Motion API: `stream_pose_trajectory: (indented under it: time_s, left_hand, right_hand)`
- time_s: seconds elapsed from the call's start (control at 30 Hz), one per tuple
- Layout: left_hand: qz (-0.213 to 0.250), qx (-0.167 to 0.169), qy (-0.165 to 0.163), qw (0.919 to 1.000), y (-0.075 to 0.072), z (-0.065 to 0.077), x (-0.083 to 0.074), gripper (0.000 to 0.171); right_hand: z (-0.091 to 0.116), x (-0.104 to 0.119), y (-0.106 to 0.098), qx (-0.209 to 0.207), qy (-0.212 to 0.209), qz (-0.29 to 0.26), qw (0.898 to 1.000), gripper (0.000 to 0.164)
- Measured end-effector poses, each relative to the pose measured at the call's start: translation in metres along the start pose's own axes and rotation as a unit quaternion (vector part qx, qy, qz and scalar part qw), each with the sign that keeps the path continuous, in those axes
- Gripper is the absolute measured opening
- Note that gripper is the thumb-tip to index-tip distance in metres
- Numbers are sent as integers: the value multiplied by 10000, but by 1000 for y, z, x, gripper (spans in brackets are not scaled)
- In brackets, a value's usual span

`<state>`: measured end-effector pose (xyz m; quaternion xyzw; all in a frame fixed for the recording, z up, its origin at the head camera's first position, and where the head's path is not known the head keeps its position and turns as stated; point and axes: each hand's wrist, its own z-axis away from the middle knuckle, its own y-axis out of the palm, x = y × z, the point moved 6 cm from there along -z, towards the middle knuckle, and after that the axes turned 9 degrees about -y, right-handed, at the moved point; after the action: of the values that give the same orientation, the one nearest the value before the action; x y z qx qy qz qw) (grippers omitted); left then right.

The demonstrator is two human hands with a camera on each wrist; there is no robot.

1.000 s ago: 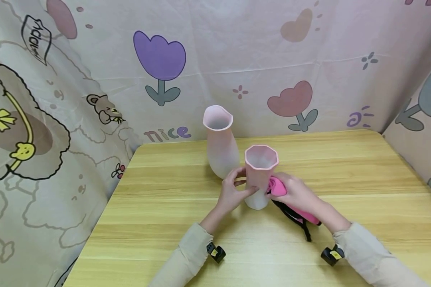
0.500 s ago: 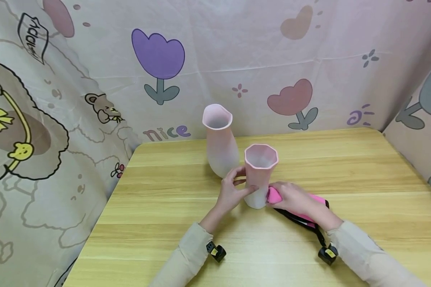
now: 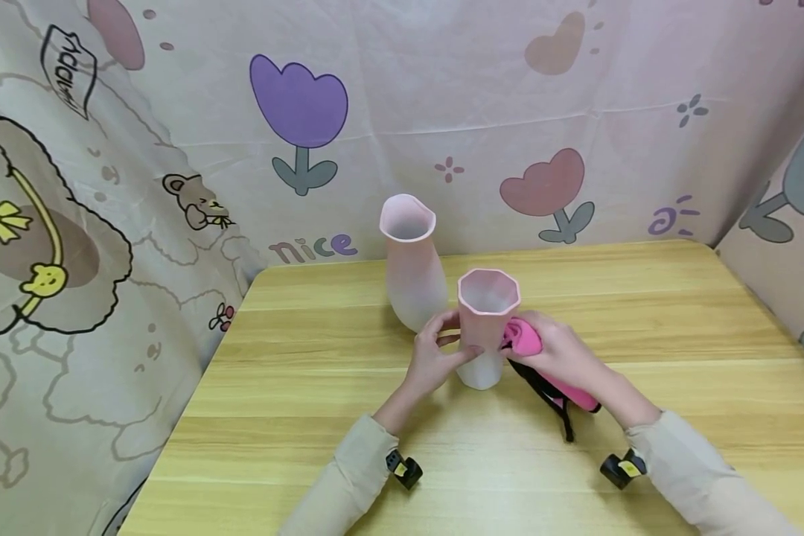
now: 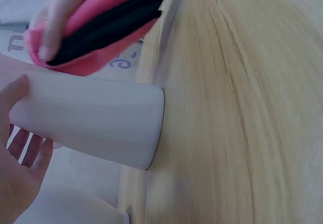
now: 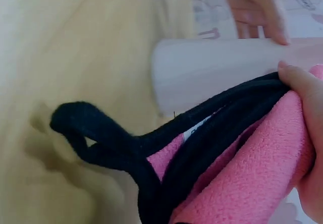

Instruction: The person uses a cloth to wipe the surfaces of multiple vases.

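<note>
An eight-sided vase (image 3: pixel 480 331), pink at the top and fading to white, stands upright on the table in the head view. My left hand (image 3: pixel 434 362) holds it from the left, thumb across the front and fingers behind. On its right side, my right hand (image 3: pixel 563 357) grips a bunched pink cloth (image 3: pixel 524 339) with black edging against or very near the wall. In the right wrist view the black trim (image 5: pixel 202 110) and a hanging loop (image 5: pixel 91 133) dangle below the fingers. The left wrist view shows the vase's white lower part (image 4: pixel 96 113) sideways.
A rounder pink-and-white vase (image 3: pixel 415 283) with a wavy rim stands just behind and left of the held one. The wooden table (image 3: pixel 295 417) meets a printed cloth backdrop (image 3: pixel 409 89) at the back. Each sleeve bears a small black wrist camera (image 3: pixel 405 470).
My right hand dips slightly along the vase's side with the cloth, then comes back up. The cloth's loose end swings right and returns. My left hand and both vases stay put.
</note>
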<state>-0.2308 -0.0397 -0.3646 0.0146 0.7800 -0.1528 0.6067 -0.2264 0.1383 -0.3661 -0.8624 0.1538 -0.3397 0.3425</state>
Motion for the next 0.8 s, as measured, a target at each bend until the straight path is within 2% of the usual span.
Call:
stream_pose_trajectory:
  time_s: [0.37,0.8]
  left_hand:
    - [38,1,-73,10000,1,-1,0,52]
    - [78,18,-84,9999,1,0,0,52]
  right_hand:
    - [-14,20,-37,-843,-150,420,9954,56]
    - [-21,34,-61,-1397,-456,233,9889,60]
